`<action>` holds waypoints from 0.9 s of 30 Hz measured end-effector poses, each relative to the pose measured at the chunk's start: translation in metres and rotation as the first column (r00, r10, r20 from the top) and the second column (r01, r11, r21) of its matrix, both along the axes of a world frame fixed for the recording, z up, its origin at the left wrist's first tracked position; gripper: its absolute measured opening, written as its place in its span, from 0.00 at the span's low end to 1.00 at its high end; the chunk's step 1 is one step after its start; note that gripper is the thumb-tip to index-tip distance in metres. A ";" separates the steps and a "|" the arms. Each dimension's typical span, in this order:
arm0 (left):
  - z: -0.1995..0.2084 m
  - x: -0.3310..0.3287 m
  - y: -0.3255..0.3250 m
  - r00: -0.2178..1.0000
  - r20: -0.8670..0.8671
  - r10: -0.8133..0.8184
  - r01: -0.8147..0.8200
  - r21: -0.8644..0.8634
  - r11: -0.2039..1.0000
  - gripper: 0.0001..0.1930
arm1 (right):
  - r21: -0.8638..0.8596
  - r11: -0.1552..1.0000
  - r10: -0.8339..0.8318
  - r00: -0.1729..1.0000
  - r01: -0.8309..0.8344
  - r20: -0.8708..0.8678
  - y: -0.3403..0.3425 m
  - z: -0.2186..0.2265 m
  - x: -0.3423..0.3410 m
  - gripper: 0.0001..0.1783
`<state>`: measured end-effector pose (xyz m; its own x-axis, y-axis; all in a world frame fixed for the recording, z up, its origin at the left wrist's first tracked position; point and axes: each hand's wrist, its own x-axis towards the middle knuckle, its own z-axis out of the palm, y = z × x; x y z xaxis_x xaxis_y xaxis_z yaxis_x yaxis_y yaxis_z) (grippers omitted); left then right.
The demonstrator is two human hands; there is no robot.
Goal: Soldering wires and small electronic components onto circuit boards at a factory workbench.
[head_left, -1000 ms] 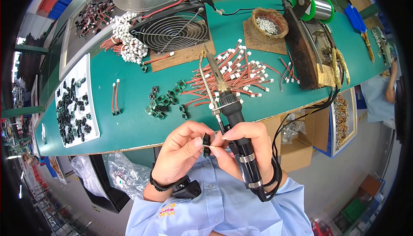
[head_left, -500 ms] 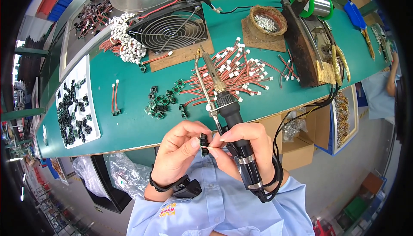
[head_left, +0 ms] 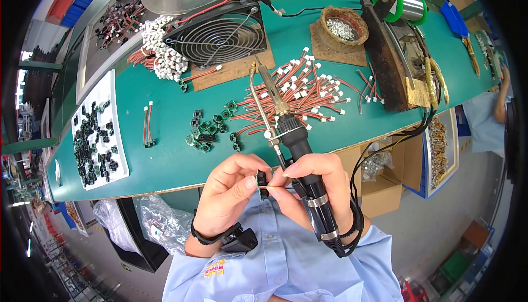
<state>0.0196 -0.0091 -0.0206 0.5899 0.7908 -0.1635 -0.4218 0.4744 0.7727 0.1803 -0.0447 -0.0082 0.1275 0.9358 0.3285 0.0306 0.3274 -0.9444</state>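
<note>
In front of my chest, my left hand (head_left: 226,195) pinches a small black-and-green circuit board piece (head_left: 262,181) between thumb and fingers. My right hand (head_left: 324,178) is closed around a black soldering iron (head_left: 296,139), with a thin metal solder-feed tube (head_left: 259,101) running along it. Its tip points away from me, over the green bench. The right thumb and a fingertip also meet at the board piece, where a short thin strand, perhaps a wire, shows. Beyond the iron lie many red-and-black wire leads (head_left: 297,90) with white plugs, beside a cluster of similar green-black pieces (head_left: 206,131).
A white tray (head_left: 118,162) of small black parts stands left, near two finished-looking leads (head_left: 148,126). Behind are a black fan (head_left: 220,40), a brown pot (head_left: 352,21) of metal bits, and a solder spool (head_left: 410,7). Black cables (head_left: 357,192) trail by my right wrist.
Hardly anything differs. The soldering iron and my right hand have shifted very slightly; both hands keep their hold.
</note>
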 end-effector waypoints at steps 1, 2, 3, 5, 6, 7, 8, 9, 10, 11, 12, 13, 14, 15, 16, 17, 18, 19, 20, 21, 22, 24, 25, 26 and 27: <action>0.000 0.000 0.000 1.000 0.001 -0.002 0.002 -0.004 1.000 0.12 | 0.001 1.000 0.002 1.000 -0.002 0.011 0.000 0.000 0.000 0.22; 0.000 0.000 0.000 1.000 0.002 -0.004 0.004 -0.008 1.000 0.12 | 0.002 1.000 0.004 1.000 -0.004 0.022 0.001 0.001 0.001 0.22; 0.000 0.000 0.000 1.000 0.002 -0.004 0.004 -0.008 1.000 0.12 | 0.003 1.000 0.006 0.999 -0.006 0.033 0.001 0.001 0.001 0.22; 0.002 0.001 0.000 1.000 0.017 -0.004 0.005 -0.021 1.000 0.12 | 0.002 1.000 0.006 1.000 -0.006 0.030 0.001 0.001 0.001 0.22; 0.002 0.001 0.000 1.000 0.024 -0.004 0.005 -0.027 1.000 0.12 | 0.000 1.000 0.005 1.000 -0.005 0.027 0.001 0.002 0.001 0.22; 0.002 0.001 0.001 1.000 0.024 -0.005 0.006 -0.027 1.000 0.12 | -0.001 1.000 0.005 1.000 -0.005 0.024 0.001 0.002 0.001 0.22; 0.002 0.001 0.001 1.000 0.017 -0.009 0.010 -0.019 1.000 0.12 | -0.001 1.000 0.004 1.000 -0.004 0.024 0.001 0.002 0.002 0.22; 0.002 0.001 0.001 1.000 0.011 -0.014 0.014 -0.011 1.000 0.12 | -0.005 1.000 0.019 0.999 -0.019 0.030 0.002 0.002 0.003 0.22; 0.002 0.001 0.001 1.000 0.004 -0.018 0.018 -0.004 1.000 0.12 | -0.010 0.999 0.035 0.999 -0.035 0.036 0.002 0.002 0.003 0.22; 0.002 0.001 0.001 1.000 0.004 -0.018 0.018 -0.004 1.000 0.12 | -0.014 0.999 0.051 0.998 -0.050 0.042 0.003 0.002 0.004 0.23; 0.003 0.001 0.002 1.000 0.006 -0.020 0.020 -0.009 1.000 0.12 | -0.014 0.999 0.050 0.998 -0.050 0.042 0.003 0.002 0.005 0.23; 0.004 0.002 0.002 1.000 0.008 -0.022 0.022 -0.014 1.000 0.12 | -0.022 0.998 0.058 0.997 -0.057 0.043 0.004 0.003 0.005 0.22; 0.004 0.002 0.002 1.000 0.010 -0.024 0.024 -0.018 1.000 0.12 | -0.029 0.998 0.065 0.997 -0.064 0.044 0.004 0.003 0.006 0.22; 0.005 0.002 0.002 1.000 0.009 -0.024 0.024 -0.018 1.000 0.12 | -0.036 0.997 0.072 0.996 -0.071 0.044 0.004 0.003 0.006 0.22; 0.005 0.001 0.002 0.999 0.005 -0.033 0.033 -0.032 0.999 0.12 | -0.036 0.997 0.072 0.996 -0.070 0.044 0.004 0.003 0.007 0.22; 0.005 0.001 0.002 0.999 0.000 -0.042 0.042 -0.046 0.998 0.12 | -0.033 0.997 0.071 0.996 -0.069 0.052 0.004 0.003 0.007 0.22; 0.006 0.001 0.003 0.999 -0.004 -0.051 0.050 -0.060 0.997 0.12 | -0.029 0.997 0.070 0.996 -0.069 0.060 0.003 0.004 0.007 0.23; 0.008 0.003 0.002 0.999 -0.005 -0.051 0.051 -0.060 0.997 0.12 | -0.026 0.997 0.069 0.995 -0.068 0.067 0.003 0.004 0.008 0.23; 0.012 0.007 0.002 0.999 -0.044 -0.014 0.011 -0.072 0.997 0.12 | -0.026 0.997 0.069 0.995 -0.067 0.067 0.003 0.003 0.007 0.23; 0.015 0.011 0.001 0.996 -0.084 0.022 -0.029 -0.083 0.996 0.13 | -0.030 0.997 0.071 0.996 -0.070 0.049 0.002 0.002 0.007 0.23; 0.017 0.013 0.001 0.991 -0.123 0.058 -0.070 -0.093 0.993 0.14 | -0.035 0.997 0.073 0.997 -0.072 0.031 0.002 0.001 0.007 0.23; 0.016 0.013 0.001 0.991 -0.124 0.056 -0.068 -0.092 0.993 0.14 | -0.040 0.996 0.074 0.997 -0.073 0.012 0.002 0.001 0.007 0.23; 0.016 0.013 0.001 0.991 -0.124 0.055 -0.067 -0.092 0.994 0.13 | -0.033 0.997 0.069 0.997 -0.068 0.032 0.002 0.002 0.007 0.23; 0.016 0.013 0.001 0.991 -0.124 0.055 -0.066 -0.091 0.994 0.13 | -0.025 0.998 0.064 0.997 -0.063 0.051 0.002 0.003 0.008 0.23; 0.014 0.011 0.001 0.991 -0.124 0.054 -0.065 -0.092 0.994 0.13 | -0.018 0.998 0.059 0.996 -0.058 0.070 0.003 0.004 0.008 0.22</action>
<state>0.0303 -0.0081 -0.0070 0.5134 0.8012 -0.3075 -0.3572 0.5253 0.7724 0.1887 -0.0419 -0.0044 0.0495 0.9461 0.3201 0.0784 0.3158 -0.9456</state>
